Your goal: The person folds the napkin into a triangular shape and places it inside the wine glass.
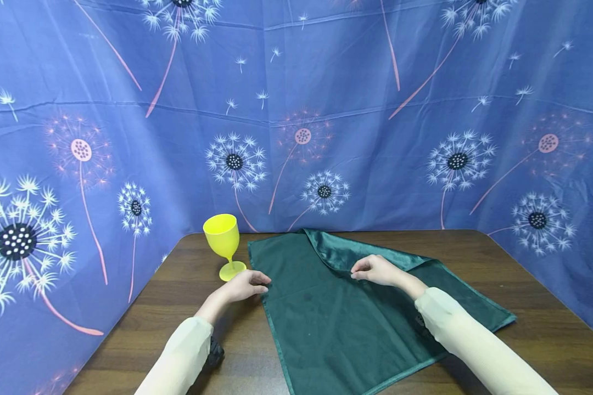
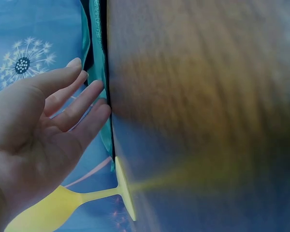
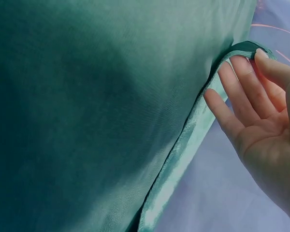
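Observation:
A dark green cloth with a shiny trim lies spread over the table, its far right part folded over toward the middle. My right hand pinches the folded-over cloth between thumb and index finger; in the right wrist view the other fingers of that hand stay extended along the edge. Beside the cloth's left edge is my left hand, its fingers relaxed and holding nothing. Whether its fingertips touch the cloth, I cannot tell. A yellow goblet stands upright just behind the left hand.
The brown wooden table reaches to a blue curtain printed with dandelions, which hangs behind it and along both sides. A dark device sits under the left wrist.

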Action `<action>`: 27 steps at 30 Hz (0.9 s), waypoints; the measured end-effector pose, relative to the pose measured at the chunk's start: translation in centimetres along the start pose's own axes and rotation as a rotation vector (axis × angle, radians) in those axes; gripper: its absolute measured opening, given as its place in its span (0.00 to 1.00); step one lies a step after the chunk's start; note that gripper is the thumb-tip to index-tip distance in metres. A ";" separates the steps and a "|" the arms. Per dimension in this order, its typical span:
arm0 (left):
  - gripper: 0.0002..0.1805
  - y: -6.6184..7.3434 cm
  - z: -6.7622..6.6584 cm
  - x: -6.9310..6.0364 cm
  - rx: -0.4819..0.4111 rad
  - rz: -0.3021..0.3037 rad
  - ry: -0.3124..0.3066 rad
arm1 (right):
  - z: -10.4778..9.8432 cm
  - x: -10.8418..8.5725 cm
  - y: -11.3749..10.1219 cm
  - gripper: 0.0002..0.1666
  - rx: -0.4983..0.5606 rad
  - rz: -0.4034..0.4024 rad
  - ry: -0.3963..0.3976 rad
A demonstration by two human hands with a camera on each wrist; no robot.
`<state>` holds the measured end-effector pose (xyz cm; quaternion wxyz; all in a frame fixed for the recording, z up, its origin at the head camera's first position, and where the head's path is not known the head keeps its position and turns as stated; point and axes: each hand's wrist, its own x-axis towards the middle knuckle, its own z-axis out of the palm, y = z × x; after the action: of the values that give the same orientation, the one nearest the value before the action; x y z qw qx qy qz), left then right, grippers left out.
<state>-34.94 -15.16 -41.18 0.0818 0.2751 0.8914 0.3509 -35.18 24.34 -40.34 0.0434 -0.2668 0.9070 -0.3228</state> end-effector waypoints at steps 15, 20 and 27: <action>0.14 0.1 -0.3 0.1 -0.001 -0.011 0.004 | -0.8 -0.3 -0.9 0.14 0.023 -0.021 0.056; 0.14 -0.4 -0.2 0.0 -0.009 -0.026 0.001 | -0.5 -0.6 -1.6 0.12 0.022 -0.005 0.066; 0.15 -0.5 0.0 -0.1 -0.022 -0.027 -0.005 | -0.1 -0.7 -2.7 0.11 0.015 -0.060 0.072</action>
<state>-35.10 -15.55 -41.52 0.0918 0.2630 0.8909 0.3589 -33.40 23.00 -38.72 0.0029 -0.2819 0.8971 -0.3402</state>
